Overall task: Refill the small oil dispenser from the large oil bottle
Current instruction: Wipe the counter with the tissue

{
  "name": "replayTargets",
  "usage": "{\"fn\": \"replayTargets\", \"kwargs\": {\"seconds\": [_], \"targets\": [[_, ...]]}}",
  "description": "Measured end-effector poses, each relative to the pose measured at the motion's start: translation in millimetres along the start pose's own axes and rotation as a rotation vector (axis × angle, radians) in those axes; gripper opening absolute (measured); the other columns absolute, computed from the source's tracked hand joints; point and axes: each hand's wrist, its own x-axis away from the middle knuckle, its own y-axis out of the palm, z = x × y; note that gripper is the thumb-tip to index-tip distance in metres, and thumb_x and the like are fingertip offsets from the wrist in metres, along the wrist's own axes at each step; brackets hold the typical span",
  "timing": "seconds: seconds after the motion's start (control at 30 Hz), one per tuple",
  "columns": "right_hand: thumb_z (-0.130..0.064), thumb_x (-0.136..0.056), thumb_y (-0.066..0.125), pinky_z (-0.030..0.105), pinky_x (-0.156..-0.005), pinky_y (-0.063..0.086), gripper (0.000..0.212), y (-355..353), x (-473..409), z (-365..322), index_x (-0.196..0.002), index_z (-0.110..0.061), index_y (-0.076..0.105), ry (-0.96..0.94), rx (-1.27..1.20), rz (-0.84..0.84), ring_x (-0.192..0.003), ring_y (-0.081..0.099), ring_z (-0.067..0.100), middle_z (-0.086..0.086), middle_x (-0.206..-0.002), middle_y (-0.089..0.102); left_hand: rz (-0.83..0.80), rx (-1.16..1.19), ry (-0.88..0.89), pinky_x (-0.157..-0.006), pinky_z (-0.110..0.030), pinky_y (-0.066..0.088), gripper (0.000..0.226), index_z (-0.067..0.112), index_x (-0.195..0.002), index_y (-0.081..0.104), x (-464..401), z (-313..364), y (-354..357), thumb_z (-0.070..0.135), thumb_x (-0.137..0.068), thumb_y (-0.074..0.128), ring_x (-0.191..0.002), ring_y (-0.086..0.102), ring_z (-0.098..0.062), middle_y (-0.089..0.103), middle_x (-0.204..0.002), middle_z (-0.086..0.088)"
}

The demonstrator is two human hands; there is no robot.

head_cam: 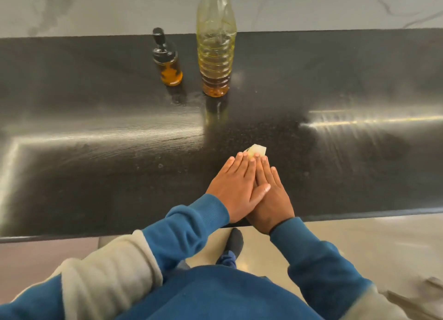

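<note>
Head view: the small clear glass oil dispenser with a black dropper cap (167,62) is seen standing upright at the far side of the dark polished countertop (96,176), amber oil filling only its lower part. Just beside it, to its right and not touching, the tall clear ribbed plastic oil bottle (216,44) stands upright as well, with oil only near its base; its top is cut off by the frame, so whether it is capped cannot be told.

Both vessels lie well ahead of the hands, with their long axes vertical. The left hand (236,185) is laid flat with fingers straight, overlapping the right hand (269,195), which is also flat with fingers extended. Under the fingertips of both, a small pale folded piece, perhaps tissue (257,150), is pressed against the countertop near its front edge.

The large bottle is judged to sit almost straight ahead of the hands, the dispenser ahead and to the left, so the left hand is reckoned the nearer for the dispenser.
</note>
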Motion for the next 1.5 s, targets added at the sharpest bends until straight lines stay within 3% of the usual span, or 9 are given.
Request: {"fn": "replayTargets", "kwargs": {"seconds": [0.23,0.57,0.97,1.23,1.5], "targets": [[-0.062,-0.095,0.036,0.042,-0.122,-0.008,0.097,-1,-44,-94,-0.150,-0.013,-0.027,-0.175,-0.003,-0.056,-0.149,-0.024,0.028,0.012,-0.161,-0.026,0.016,0.056,-0.178,-0.125,-0.037,-0.004,0.081,0.005,-0.159,0.003,57,-85,-8,0.057,-0.096,0.000,-0.155,0.001,-0.025,0.007,-0.167,-0.015],[-0.057,-0.096,0.031,0.044,-0.123,-0.008,0.093,2,-102,-255,-0.136,-0.019,-0.044,-0.442,0.035,-0.136,-0.146,-0.031,0.027,0.010,-0.155,-0.038,0.028,0.127,-0.462,-0.125,-0.037,-0.008,0.072,0.008,-0.158,-0.005,160,-217,-11,0.054,-0.104,0.008,-0.155,-0.006,-0.023,-0.002,-0.168,-0.013],[-0.061,-0.093,0.034,0.039,-0.120,-0.014,0.094,35,-155,-447,-0.152,-0.018,-0.026,-0.771,0.112,-0.188,-0.148,-0.028,0.023,0.007,-0.160,-0.030,0.118,0.225,-0.832,-0.124,-0.034,-0.009,0.070,0.010,-0.158,-0.004,291,-345,0,0.053,-0.104,0.008,-0.155,-0.007,-0.020,-0.002,-0.168,-0.010],[-0.047,-0.096,0.038,0.041,-0.123,-0.009,0.090,36,-148,-529,-0.153,-0.015,-0.024,-0.971,0.275,-0.229,-0.149,-0.023,0.025,0.010,-0.162,-0.025,0.233,0.362,-1.017,-0.123,-0.033,-0.009,0.069,0.016,-0.159,-0.005,361,-376,24,0.053,-0.104,0.010,-0.155,-0.007,-0.018,-0.002,-0.168,-0.008],[-0.042,-0.097,0.036,0.041,-0.124,-0.006,0.084,36,-124,-503,-0.154,-0.015,-0.020,-1.044,0.261,-0.264,-0.150,-0.020,0.024,0.010,-0.163,-0.021,0.299,0.446,-1.014,-0.120,-0.028,-0.013,0.089,0.017,-0.159,-0.006,366,-338,39,0.068,-0.087,-0.007,-0.154,-0.009,-0.015,-0.004,-0.168,-0.006]]}}
